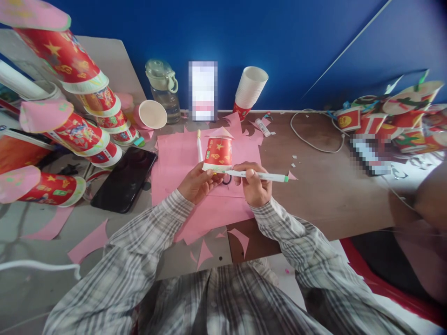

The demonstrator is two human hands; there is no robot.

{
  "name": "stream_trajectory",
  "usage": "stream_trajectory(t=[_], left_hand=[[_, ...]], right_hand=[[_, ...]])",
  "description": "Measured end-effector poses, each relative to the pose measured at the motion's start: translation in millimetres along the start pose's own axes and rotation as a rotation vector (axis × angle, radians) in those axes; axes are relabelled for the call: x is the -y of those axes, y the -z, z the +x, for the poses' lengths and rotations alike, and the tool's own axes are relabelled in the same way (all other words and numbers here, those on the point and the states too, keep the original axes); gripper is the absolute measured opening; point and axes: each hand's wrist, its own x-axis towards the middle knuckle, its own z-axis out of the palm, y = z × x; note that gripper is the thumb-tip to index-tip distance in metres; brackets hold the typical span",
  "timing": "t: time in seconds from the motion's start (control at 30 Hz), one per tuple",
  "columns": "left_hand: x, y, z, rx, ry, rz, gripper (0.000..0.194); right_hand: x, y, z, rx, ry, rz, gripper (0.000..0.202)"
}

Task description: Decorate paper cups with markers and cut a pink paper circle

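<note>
Plaid shirt (216, 298) cloth lies nearest, at six o'clock. Ahead, at twelve, the red cup (219, 152) sits rim-down over pink paper (174, 158), a pink cone (222, 133) on top, its axis running roughly twelve to six. Your left hand (197, 185) is nearer, pinching the cup's white rim; the cup lies toward one o'clock from it, toward ten from your right hand (257, 185). Those fingers pinch a marker (265, 177), tip at the rim, tail toward three.

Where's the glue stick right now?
In the head view, the glue stick lies right of centre on the brown table, just in front of the stacked paper cups.
</note>
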Motion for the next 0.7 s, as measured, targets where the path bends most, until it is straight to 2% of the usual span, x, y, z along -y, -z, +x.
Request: stream_trajectory(t=[0.1,0.27,0.4,0.57,0.7], left_hand=[[0,-0.6,-1,-0.009,0.012,0.018,0.066],[-2,-3.8,-3,-0.02,0.011,0.028,0.071],[-2,-5.1,-3,-0.018,0.026,0.007,0.071],[-1,-3.2,-2,-0.005,0.023,-0.001,0.071],[1,-0.2,-2,0.011,0.013,0.001,0.067]], right_hand=[[1,-1,1,-0.042,0.001,-0.039,0.044],[-3,-3,3,-0.159,0.152,-0.027,0.037],[-6,-5,3,-0.129,0.232,-0.09,0.036],[-4,-10,2,-0.122,0.417,-0.29,0.027],[-4,-10,1,-0.117,0.417,-0.284,0.028]])
